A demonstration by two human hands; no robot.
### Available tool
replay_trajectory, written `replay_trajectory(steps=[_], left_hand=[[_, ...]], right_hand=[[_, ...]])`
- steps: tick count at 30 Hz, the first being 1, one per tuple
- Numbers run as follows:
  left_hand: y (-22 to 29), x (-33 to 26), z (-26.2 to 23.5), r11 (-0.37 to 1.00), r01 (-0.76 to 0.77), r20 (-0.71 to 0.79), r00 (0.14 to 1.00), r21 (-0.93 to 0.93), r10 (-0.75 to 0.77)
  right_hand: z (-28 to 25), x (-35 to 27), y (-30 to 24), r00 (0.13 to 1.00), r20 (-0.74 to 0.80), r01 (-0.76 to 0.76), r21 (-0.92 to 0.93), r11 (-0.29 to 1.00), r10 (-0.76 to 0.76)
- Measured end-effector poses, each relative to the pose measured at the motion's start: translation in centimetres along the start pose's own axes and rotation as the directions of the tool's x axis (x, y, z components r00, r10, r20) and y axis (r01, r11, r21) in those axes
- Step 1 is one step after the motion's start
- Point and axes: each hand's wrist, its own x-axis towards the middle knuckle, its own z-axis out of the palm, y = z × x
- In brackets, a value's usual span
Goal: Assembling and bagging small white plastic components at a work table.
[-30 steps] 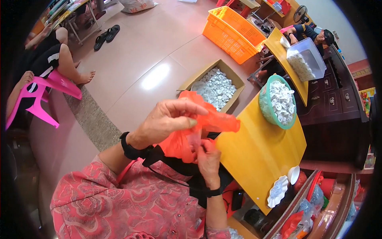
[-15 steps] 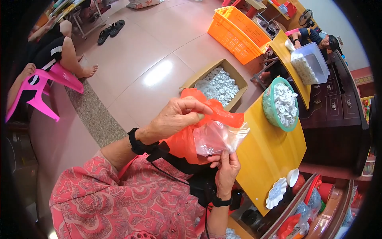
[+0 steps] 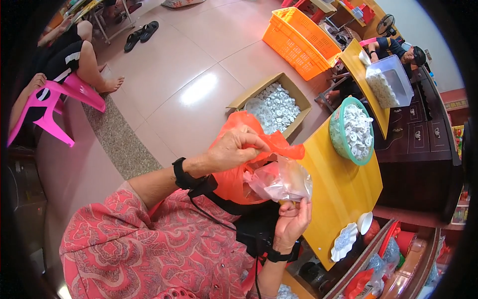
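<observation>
My left hand [image 3: 234, 149] pinches the upper edge of an orange plastic bag [image 3: 234, 184] held in front of my chest. My right hand [image 3: 291, 222], lower and to the right, grips a crumpled clear plastic bag [image 3: 281, 182] that comes out of the orange bag's mouth. Both hands hang above my lap, beside the near corner of a yellow table [image 3: 333, 199]. What lies inside the orange bag is hidden.
A green basket [image 3: 334, 134] of small white parts stands on the yellow table. A cardboard box [image 3: 249, 94] of the same parts sits on the floor, an orange crate [image 3: 298, 40] farther off. A person sits on a pink stool [image 3: 50, 104] at left; another person sits behind a clear tub [image 3: 393, 79].
My right hand has dropped lower and drawn the clear bag out of the orange bag. My left hand has kept its hold on the orange bag's edge.
</observation>
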Motion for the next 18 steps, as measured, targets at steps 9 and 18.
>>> replay_trajectory(steps=[9,18], left_hand=[[-4.0,-0.9,2.9,0.934,-0.132,0.378,0.926,0.332,-0.003],[-4.4,-0.7,3.5,0.856,-0.126,0.462,0.875,0.502,-0.142]], right_hand=[[-2.1,-0.4,-0.7,1.0,0.0,0.024,0.211,0.977,-0.025],[-1.4,-0.5,-1.1,0.988,-0.05,0.151,0.049,0.987,-0.149]])
